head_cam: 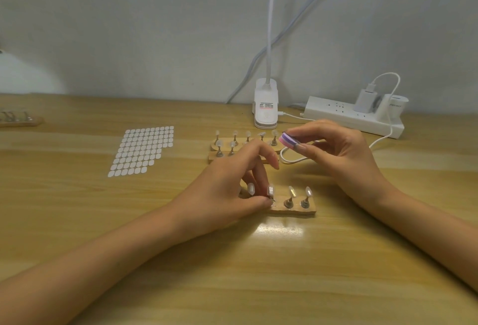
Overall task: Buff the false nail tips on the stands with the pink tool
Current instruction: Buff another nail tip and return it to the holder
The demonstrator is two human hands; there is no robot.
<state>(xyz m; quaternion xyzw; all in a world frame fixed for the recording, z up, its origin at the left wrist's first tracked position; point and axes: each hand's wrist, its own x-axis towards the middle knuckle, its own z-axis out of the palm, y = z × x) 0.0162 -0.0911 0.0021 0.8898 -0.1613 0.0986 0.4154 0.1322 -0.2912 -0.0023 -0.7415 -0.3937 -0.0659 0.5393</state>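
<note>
While left hand (232,182) pinches peg (271,196) on near wooden stand (297,211), right hand (344,149) clamps pink tool (289,139) between thumb and fingers (310,128), held near far stands (219,147).

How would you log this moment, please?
left hand: pinches peg on near stand | right hand: holds pink tool, off the tips
</note>
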